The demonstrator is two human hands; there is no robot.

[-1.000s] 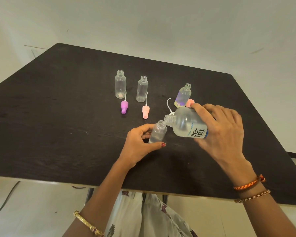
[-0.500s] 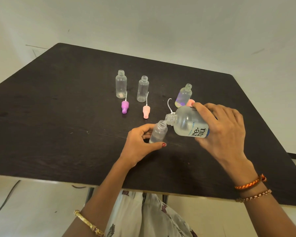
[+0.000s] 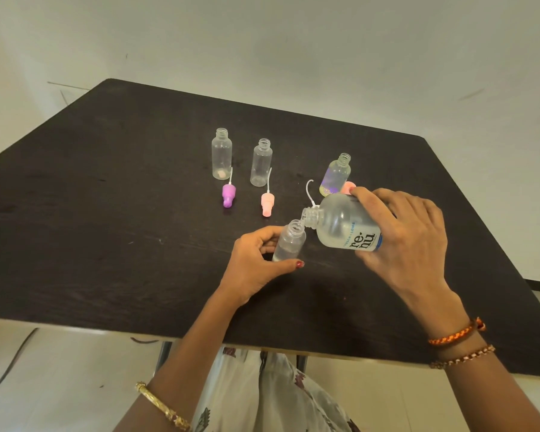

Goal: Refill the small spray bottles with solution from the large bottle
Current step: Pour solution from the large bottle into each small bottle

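Two uncapped small bottles [image 3: 221, 153] [image 3: 261, 162] stood toward the table's [image 3: 75, 213] far edge. Near its middle, left hand [image 3: 256, 263] gripped a small spray bottle [image 3: 289, 241]; right hand [image 3: 399, 235] gripped the tilted large bottle [image 3: 340, 224], its mouth at the small bottle's opening

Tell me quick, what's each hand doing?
Left hand: holding the small bottle.
Right hand: holding the large bottle, tipped.
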